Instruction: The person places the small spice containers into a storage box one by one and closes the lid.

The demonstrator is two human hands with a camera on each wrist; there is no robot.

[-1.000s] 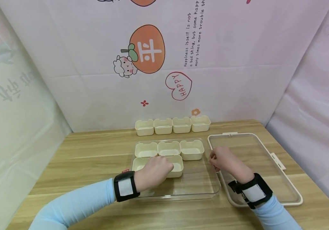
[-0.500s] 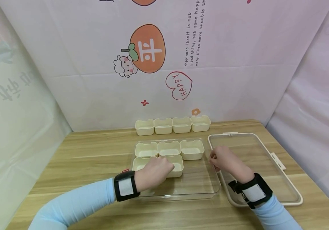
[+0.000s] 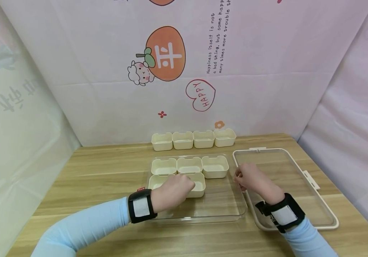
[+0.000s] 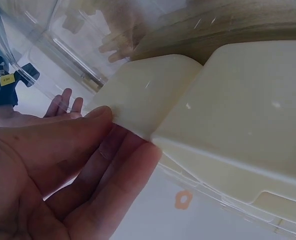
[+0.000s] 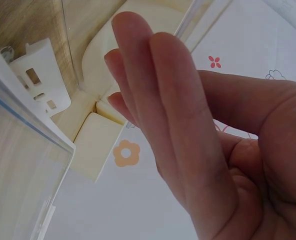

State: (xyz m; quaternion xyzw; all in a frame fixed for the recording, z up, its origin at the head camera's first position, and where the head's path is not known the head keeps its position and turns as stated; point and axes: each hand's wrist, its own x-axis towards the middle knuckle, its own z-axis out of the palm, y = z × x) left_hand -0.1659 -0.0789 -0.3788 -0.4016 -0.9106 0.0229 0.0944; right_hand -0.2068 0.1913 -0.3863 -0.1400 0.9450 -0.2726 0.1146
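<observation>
A clear plastic box (image 3: pixel 220 203) holds two rows of small cream containers. My left hand (image 3: pixel 172 192) reaches over its near side. With thumb and fingers it pinches the rim of the right-hand front-row container (image 4: pixel 148 85), shown in the left wrist view. The left-hand front-row container (image 4: pixel 238 110) sits right beside it, partly hidden by my hand in the head view. Behind them stand three more containers (image 3: pixel 214 170). By the clear box's right wall is my right hand (image 3: pixel 258 180); the right wrist view shows its fingers (image 5: pixel 175 100) fairly straight, holding nothing visible. Whether they touch the wall, I cannot tell.
Several matching cream containers (image 3: pixel 183 141) stand in a row behind the clear box, near the printed backdrop (image 3: pixel 251 100). A clear lid with a white rim (image 3: pixel 322 227) and latches (image 3: pixel 311 180) lies to the right, under my right forearm. Wooden tabletop (image 3: pixel 100 175) extends left.
Both hands and the containers keep the same places. Only a very slight shift of the head view shows.
</observation>
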